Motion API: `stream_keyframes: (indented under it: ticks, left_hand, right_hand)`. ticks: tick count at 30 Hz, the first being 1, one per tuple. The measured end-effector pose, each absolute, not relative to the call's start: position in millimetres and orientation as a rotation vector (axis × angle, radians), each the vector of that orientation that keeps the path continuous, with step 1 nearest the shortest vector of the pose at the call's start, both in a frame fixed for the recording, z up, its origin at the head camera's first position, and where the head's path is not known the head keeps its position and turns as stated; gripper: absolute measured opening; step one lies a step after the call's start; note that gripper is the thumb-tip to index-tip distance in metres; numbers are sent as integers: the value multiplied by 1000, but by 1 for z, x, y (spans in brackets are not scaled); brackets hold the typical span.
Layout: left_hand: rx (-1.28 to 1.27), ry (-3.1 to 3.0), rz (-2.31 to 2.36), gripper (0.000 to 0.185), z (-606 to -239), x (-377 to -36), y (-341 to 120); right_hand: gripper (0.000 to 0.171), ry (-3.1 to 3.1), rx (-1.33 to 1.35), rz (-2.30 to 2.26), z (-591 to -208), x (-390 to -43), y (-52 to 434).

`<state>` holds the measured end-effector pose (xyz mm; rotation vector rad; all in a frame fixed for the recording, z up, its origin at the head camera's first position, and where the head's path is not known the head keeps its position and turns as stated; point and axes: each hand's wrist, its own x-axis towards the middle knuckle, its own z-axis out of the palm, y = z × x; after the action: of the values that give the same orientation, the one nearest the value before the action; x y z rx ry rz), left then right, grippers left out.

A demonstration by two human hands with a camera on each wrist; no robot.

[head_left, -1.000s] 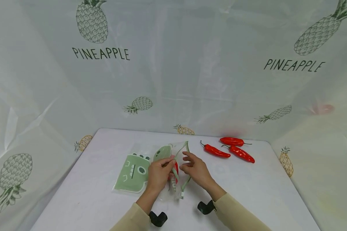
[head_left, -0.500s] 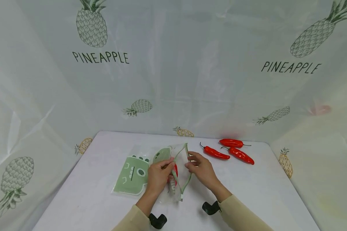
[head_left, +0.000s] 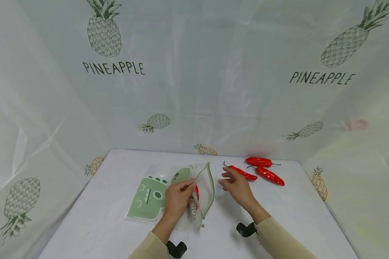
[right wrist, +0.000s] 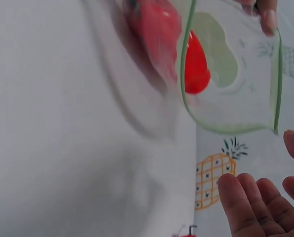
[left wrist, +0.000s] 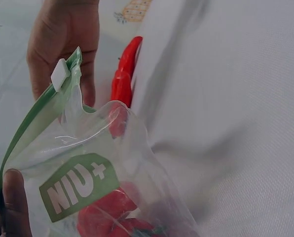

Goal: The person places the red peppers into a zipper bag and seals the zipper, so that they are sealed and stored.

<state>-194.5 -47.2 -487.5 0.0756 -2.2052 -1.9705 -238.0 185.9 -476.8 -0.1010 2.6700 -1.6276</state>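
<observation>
My left hand [head_left: 176, 198] pinches one side of the mouth of a clear zip bag [head_left: 212, 190] with a green rim. The mouth gapes toward the right. Red chili peppers [left wrist: 107, 205] lie inside, behind the green label in the left wrist view. A white slider [left wrist: 60, 75] sits at one end of the zip. My right hand [head_left: 239, 189] is off the bag, fingers extended and holding nothing. In the head view it overlaps the nearest loose red chili pepper [head_left: 249, 176] on the table.
Two more red chili peppers, one at the back [head_left: 258, 162] and one to the right [head_left: 270, 176], lie beyond my right hand. Left of my left hand is a flat bag [head_left: 146, 199] with a green cartoon face. A pineapple-print curtain [head_left: 210, 79] stands behind the white table [head_left: 94, 205].
My right hand touched the far rim of the zip bag, drew it wider, then left it and moved right to the loose peppers. My left hand stays on the bag.
</observation>
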Motion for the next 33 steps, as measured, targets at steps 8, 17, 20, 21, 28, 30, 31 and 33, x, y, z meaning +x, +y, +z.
stream_keyframes:
  ticks: [8,17,20,21,28,30,31,33]
  left_hand:
    - [92,-2219,-1964,23,-491,-193,-48]
    - [67,-2207,-1946,23,-490,-192,-47]
    - [66,-2209,-1948,23,-490,-192,-47]
    - [70,-2209,-1953,23,-489,-192,-46]
    - [47,-2137,-2002,23,-492,-192,-49]
    - [56,-2141,-2002,23,-492,-192,-49]
    - [61,-2146,-2003,24,-491,-191,-49]
    - [69,-2151,-2008,24,-491,-191,-49]
  right_hand:
    - [58,2763,-53,-1515,-477,-247,213]
    - [63,2860,-46,-1381,-469,-259,244]
    - [64,2866,-63,-1360,-467,-266,253]
    - [65,2863,-68,-1355,-466,-268,256]
    - [69,2834,-93,-1322,-465,-288,264]
    - [70,2821,-77,-1318,-466,-294,266]
    - [71,2814,-72,-1319,-468,-297,267]
    - [73,2794,-66,-1330,-471,-302,268]
